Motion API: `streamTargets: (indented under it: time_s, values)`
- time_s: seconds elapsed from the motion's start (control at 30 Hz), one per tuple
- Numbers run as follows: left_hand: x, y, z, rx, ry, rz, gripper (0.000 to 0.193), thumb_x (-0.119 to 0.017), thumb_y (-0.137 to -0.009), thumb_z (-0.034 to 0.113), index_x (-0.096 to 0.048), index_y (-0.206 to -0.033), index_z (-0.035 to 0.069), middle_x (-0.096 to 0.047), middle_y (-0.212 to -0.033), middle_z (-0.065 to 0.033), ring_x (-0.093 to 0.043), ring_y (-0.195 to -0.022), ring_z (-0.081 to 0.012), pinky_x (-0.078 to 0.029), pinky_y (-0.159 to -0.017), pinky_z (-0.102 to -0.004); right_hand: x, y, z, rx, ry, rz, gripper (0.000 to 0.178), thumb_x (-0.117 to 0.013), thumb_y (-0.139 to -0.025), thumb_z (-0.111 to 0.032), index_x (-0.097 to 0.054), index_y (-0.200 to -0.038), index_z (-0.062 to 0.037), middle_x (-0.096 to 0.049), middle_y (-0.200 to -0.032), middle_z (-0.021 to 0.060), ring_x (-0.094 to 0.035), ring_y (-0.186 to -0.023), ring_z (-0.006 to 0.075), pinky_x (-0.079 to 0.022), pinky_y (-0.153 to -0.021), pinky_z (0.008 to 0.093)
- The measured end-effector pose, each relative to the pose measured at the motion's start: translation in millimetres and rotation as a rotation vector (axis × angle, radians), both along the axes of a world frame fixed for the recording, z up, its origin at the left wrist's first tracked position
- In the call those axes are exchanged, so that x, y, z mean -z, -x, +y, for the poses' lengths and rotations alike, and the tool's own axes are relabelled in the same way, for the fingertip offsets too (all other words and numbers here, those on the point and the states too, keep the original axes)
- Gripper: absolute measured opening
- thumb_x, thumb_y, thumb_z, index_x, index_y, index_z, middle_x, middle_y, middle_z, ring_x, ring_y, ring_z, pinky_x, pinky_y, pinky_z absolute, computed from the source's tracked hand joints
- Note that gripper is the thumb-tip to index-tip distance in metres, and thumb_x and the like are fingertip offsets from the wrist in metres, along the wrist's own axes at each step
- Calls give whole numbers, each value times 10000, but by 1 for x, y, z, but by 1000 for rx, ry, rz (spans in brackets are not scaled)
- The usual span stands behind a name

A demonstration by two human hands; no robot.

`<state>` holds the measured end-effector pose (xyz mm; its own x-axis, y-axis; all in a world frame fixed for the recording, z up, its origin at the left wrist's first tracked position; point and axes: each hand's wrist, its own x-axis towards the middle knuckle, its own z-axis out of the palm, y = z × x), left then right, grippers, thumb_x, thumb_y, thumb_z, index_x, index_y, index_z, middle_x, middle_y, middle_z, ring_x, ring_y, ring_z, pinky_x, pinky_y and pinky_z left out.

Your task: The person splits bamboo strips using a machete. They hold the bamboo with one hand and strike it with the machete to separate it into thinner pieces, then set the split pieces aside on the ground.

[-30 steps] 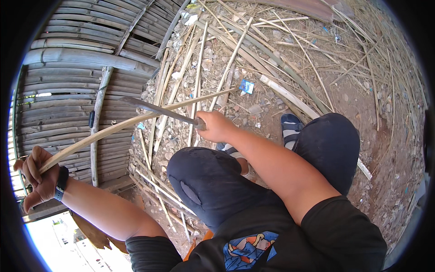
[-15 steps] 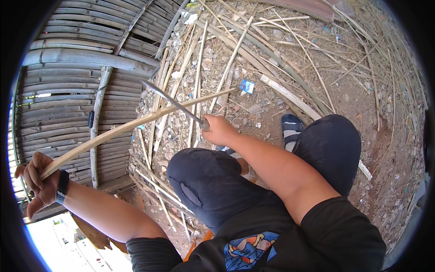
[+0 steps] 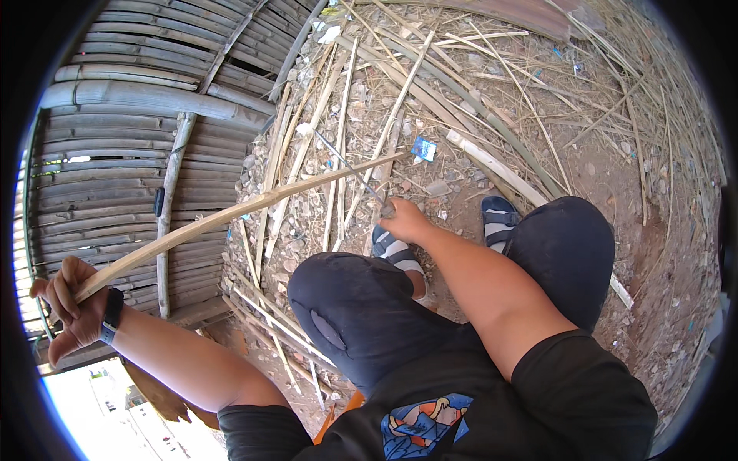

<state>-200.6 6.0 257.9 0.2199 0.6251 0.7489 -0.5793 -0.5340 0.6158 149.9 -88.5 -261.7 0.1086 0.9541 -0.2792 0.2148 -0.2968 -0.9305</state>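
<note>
A long pale split-bamboo strip [image 3: 211, 223] slants across the view, its thick end in my left hand [image 3: 73, 301] at the far left. The fingers of that hand curl around it. My right hand [image 3: 405, 221], in front of my knees, is closed round the handle of a long, narrow-bladed knife [image 3: 370, 189]. The blade points up and left and crosses the strip near its thin far end. Whether the blade touches the strip, I cannot tell. Beyond that tip lies a blue and white wrapper [image 3: 423, 149].
A bamboo-slat wall [image 3: 100, 196] stands on the left, with an upright pole [image 3: 173, 200] against it. Several bamboo strips [image 3: 400, 96] and dry stalks are strewn over the stony ground ahead. My sandalled feet [image 3: 500, 219] are below the knife hand.
My right hand has moved a little right, and the knife has turned so its blade looks shorter and thinner. The bamboo strip and my left hand have barely shifted.
</note>
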Motion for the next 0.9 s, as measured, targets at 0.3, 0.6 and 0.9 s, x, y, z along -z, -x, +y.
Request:
streamTargets:
  time_s: [0.3, 0.6, 0.9]
  values:
    - [-2, -12, -7, 4, 1, 20, 942, -922, -406, 643, -584, -1077, 74, -479, -514, 136, -368, -447, 2, -270, -632, -230, -64, 2, 12, -148, -114, 64, 342, -681, -745, -226, -651, -1014, -16, -679, -895, 212, -668, -873, 371, -521, -790, 428]
    - [-2, -41, -4, 100, 21, 61, 934, -890, -522, 643, -590, -1190, 64, -457, -518, 134, -375, -462, 4, -270, -635, -229, -13, -12, -18, 57, 476, 265, 373, -691, -756, -209, -623, -1036, 28, -683, -842, 167, -676, -803, 302, -528, -754, 417]
    - [0, -56, -9, 147, 18, 52, 906, -877, -501, 664, -603, -1154, 99, -474, -518, 138, -393, -464, 12, -289, -643, -215, -199, 6, 22, -462, -173, 289, 588, -752, -790, -243, -563, -1265, 49, -652, -829, 100, -607, -575, 174, -502, -571, 325]
